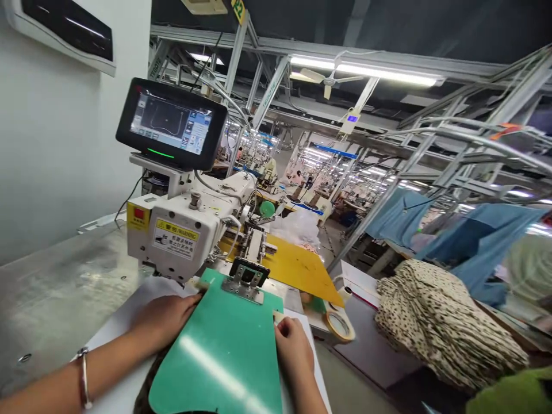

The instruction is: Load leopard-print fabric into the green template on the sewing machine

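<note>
The green plate point(228, 345) lies between your hands, its long axis running away from you toward the metal bracket point(244, 290) at its far end. Your left hand point(166, 316) is at its far left edge, fairly flat with fingers stretched forward; your right hand point(295, 345) is at the right edge, fingers curled beside a pale tab point(278, 316). Neither hand looks clearly nearer the plate, and you can't tell from this view whether either one grips anything.

A white sheet point(317, 368) shows on both sides of the plate, and dark cloth point(149, 382) peeks out at its lower left edge. The sewing machine's head point(172, 236) stands close over your left fingertips, so room is tight there. The metal table point(56, 310) stretches off to the left; beyond your right hand, the sheet's edge is near, with a tape roll point(338, 326) past it.
</note>
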The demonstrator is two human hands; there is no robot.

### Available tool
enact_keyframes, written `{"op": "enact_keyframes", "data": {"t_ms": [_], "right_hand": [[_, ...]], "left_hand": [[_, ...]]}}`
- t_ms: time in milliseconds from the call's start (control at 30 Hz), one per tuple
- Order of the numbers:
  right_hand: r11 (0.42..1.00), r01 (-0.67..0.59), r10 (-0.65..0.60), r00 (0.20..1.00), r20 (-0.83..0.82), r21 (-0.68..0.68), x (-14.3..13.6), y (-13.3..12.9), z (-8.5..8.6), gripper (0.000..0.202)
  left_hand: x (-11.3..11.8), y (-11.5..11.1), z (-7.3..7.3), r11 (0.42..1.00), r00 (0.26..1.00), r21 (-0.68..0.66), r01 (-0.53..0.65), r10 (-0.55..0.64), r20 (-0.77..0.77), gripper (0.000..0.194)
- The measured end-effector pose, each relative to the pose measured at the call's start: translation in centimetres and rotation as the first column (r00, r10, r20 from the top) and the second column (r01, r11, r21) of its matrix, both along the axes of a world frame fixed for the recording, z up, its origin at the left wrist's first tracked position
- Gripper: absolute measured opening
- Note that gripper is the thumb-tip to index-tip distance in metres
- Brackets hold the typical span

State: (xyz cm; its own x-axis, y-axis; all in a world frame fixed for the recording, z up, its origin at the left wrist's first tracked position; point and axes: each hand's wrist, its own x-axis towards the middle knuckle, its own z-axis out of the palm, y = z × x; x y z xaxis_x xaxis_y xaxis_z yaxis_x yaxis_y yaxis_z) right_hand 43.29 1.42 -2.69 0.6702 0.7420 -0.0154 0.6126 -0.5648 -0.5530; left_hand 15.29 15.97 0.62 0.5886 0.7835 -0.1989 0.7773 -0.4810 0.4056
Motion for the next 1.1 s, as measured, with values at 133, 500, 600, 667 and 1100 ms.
{"op": "enact_keyframes", "data": {"t_ms": [133, 500, 600, 667, 1100], "right_hand": [[1.0, 0.001, -0.001, 1.0, 0.001, 0.0, -0.3, -0.2, 0.8, 0.024], [1.0, 0.006, -0.007, 0.999, -0.048, -0.012, -0.1, -0.4, 0.5, 0.026], [0.997, -0.009, 0.017, 0.995, -0.096, 0.08, 0.5, -0.5, 0.1, 0.031], [0.99, -0.019, 0.039, 0.989, -0.143, 0.14, 1.0, -0.6, -0.3, 0.035], [0.923, 0.208, -0.017, 0.864, -0.503, 0.325, 2.4, -1.4, -0.8, 0.034]], "left_hand": [[-0.2, -0.5, 0.9, 0.999, 1.0, 0.026, 0.017, -0.017, -0.022, 0.052], [0.0, -0.2, 0.3, 0.998, 0.995, 0.053, -0.02, 0.024, -0.092, 0.045], [-0.2, -0.1, 0.0, 0.997, 0.997, 0.063, -0.04, 0.044, -0.065, 0.042], [-0.5, -0.1, 0.0, 0.995, 0.998, 0.083, -0.048, 0.052, -0.047, 0.037], [-2.8, -1.0, -0.4, 0.896, 0.988, 0.444, 0.027, -0.09, 0.123, 0.027]]}}
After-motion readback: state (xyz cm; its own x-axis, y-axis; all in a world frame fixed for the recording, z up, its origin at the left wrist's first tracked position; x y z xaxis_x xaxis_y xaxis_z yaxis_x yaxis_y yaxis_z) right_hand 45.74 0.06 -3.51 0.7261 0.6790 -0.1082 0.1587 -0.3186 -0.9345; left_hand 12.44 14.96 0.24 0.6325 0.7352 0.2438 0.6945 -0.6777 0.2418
